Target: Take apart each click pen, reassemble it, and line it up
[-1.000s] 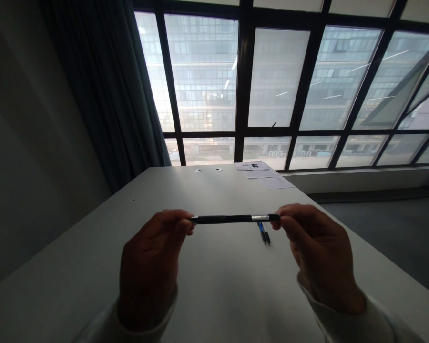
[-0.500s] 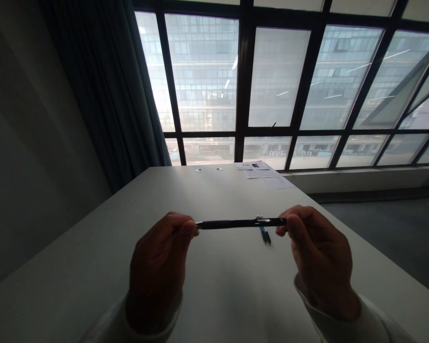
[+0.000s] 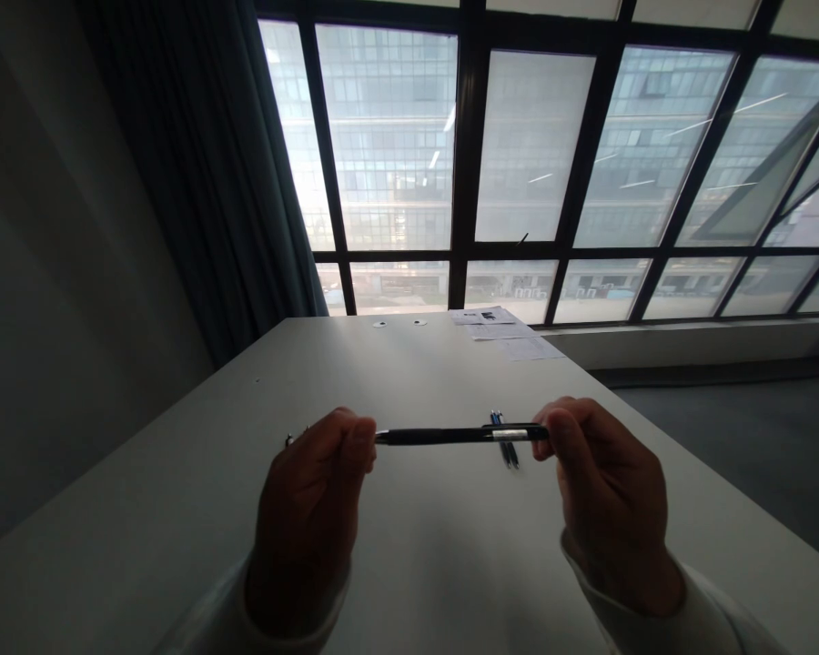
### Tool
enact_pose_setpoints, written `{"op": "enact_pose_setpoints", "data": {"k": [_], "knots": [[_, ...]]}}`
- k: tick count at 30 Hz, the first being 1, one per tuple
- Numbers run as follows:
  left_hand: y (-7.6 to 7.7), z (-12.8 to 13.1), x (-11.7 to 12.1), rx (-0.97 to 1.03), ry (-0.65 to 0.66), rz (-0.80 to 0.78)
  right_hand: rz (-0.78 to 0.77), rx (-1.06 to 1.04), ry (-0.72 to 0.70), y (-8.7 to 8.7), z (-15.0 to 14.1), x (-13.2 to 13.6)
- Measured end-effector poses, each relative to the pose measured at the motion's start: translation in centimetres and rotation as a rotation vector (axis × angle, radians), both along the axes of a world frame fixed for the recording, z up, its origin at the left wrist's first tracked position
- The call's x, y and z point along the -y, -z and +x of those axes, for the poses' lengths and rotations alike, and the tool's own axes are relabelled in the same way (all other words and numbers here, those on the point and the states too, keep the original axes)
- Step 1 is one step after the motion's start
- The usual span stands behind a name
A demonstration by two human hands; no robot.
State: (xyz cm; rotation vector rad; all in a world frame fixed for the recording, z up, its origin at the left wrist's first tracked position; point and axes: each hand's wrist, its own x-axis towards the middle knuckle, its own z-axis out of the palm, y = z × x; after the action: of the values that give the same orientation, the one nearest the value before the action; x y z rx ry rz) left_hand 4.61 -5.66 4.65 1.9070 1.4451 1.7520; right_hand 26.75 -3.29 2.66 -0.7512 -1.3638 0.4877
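Note:
Level above the table, a black pen point(image 3: 443, 437) spans the space between my two hands. My left hand point(image 3: 310, 514) pinches its silver tip end between thumb and fingers. At the clip end, my right hand point(image 3: 611, 496) has thumb and fingers closed on the barrel. The clip lies along the pen's upper edge, and a pale silver patch on the barrel faces me. Behind the clip end, pens point(image 3: 509, 446) lie side by side on the white table point(image 3: 423, 564), one with blue on it. A small shiny thing point(image 3: 289, 440) peeks out behind my left hand, mostly hidden.
Paper sheets point(image 3: 509, 332) lie at the table's far right corner. Two round white pieces point(image 3: 380, 325) sit near the far edge. Beyond stands a dark-framed window point(image 3: 470, 164), with a dark curtain point(image 3: 246, 182) on the left.
The pen has rolled about its length, moving the clip to the top and turning the pale patch toward me. My left hand has shifted slightly right; a small shiny thing now shows behind it.

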Motion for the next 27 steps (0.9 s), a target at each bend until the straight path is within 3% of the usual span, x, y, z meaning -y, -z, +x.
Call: {"op": "enact_pose_setpoints", "data": {"k": [27], "knots": [[0.00, 0.13, 0.02, 0.033, -0.023, -0.083, -0.043, 0.129, 0.028, 0.03, -0.16, 0.07]]}}
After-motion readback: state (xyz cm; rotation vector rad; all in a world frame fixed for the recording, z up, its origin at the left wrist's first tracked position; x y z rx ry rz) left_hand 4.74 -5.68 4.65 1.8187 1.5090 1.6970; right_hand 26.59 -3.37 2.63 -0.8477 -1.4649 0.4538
